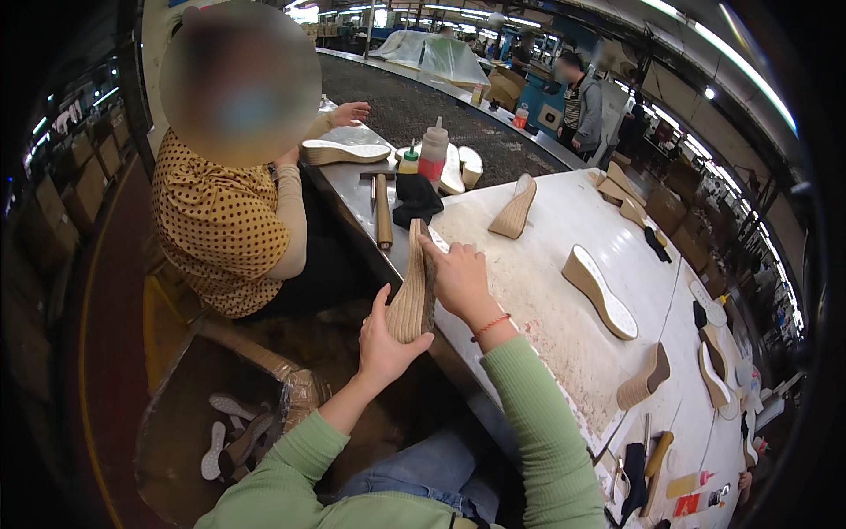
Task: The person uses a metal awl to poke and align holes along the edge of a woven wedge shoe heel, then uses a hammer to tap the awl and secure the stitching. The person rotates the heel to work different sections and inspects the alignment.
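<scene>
Left hand [385, 339]: grip closed round the lower end of one wedge sole [414, 286], held upright at the worktop [538, 291] edge. Right hand [458, 278]: grip wrapped over the sole's upper side, at 2 o'clock of the left. Two more soles lie loose, at 1 o'clock [514, 212] and 3 o'clock [599, 291]. One red bottle [432, 154] at 12 o'clock.

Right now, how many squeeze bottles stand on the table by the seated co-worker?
2: a tall red-filled squeeze bottle and a small green-capped bottle just left of it, touching or nearly. Others may be hidden.
</scene>
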### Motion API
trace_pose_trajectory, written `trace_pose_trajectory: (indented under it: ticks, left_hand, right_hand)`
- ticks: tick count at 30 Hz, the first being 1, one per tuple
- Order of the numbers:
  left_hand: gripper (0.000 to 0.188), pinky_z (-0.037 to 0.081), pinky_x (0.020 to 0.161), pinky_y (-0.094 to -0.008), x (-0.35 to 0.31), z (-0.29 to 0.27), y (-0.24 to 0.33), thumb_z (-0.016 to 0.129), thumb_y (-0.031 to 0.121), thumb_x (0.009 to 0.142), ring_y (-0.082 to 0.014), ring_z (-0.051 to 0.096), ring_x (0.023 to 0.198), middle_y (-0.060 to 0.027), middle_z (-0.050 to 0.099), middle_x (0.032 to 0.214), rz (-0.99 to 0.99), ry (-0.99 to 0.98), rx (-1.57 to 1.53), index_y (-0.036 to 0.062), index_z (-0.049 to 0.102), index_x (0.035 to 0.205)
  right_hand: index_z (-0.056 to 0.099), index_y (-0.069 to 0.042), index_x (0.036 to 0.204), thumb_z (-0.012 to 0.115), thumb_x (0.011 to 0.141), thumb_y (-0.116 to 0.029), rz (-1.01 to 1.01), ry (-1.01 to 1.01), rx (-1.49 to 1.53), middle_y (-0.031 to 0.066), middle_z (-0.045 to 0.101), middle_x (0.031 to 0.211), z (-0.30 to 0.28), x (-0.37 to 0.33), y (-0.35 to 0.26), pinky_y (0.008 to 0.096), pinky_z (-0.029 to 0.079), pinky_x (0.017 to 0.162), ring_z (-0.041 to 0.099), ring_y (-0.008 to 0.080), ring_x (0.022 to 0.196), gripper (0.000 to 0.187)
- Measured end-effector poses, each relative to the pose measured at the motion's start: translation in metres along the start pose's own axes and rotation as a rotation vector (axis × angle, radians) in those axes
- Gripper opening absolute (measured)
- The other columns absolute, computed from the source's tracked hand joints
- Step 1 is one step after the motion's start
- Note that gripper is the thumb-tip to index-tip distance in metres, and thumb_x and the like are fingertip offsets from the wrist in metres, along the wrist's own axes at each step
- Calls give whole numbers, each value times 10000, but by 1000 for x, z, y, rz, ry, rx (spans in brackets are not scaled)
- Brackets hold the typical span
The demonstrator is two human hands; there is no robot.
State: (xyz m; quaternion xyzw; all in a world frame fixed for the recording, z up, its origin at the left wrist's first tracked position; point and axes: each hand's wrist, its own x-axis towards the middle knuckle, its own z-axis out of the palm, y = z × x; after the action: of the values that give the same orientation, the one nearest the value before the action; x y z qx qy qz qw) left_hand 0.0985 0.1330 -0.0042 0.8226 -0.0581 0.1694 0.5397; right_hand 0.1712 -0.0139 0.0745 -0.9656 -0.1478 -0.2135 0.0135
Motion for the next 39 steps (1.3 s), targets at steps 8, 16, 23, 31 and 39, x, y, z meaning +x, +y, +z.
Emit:
trace_pose_trajectory:
  ticks: [8, 16, 23, 31, 39]
  left_hand:
    - [1037, 501, 895, -427, -1, -3, -4, 890, 300, 629, -321, 654, 1007, -184, 656, 1060, 34, 35, 2, 23, 339, 1462]
    - [1030, 509, 877, -402, -3, -10, -4, 899, 292, 634, -303, 668, 955, -162, 665, 1017, 49, 69, -13, 12, 346, 1457]
    - [969, 529, 843, -343, -4, -3, -10, 892, 219, 681, -217, 674, 932, -150, 668, 1029, 93, 34, -73, -28, 343, 1441]
    - [956, 526, 853, -335, -5, 0, -5, 895, 225, 683, -206, 670, 934, -146, 671, 1033, 58, 31, -87, -27, 353, 1429]
    - [921, 520, 827, -393, -4, 6, -4, 894, 252, 658, -280, 667, 903, -159, 661, 995, 64, 82, -82, 14, 391, 1391]
  right_hand:
    - [628, -232, 1278, 573, 862, -116, -10, -17, -111, 136, 621, 931, 9, 12, -23, 465, 441, 788, 599, 315, 909, 436]
    - [606, -86, 1255, 622, 772, 3, 55, 50, 405, 149, 565, 887, -52, -98, -10, 435, 456, 741, 566, 322, 833, 491]
    - [697, 5, 968, 677, 846, -5, 563, 316, 886, 60, 596, 750, -15, -236, 21, 255, 451, 621, 583, 139, 653, 124]
    - [696, 40, 936, 663, 868, -7, 596, 338, 1005, 48, 578, 709, -20, -236, 21, 223, 432, 583, 552, 89, 631, 89]
    - [693, 35, 910, 672, 843, 1, 542, 404, 939, 92, 568, 693, -6, -243, 21, 267, 428, 564, 544, 148, 595, 78]
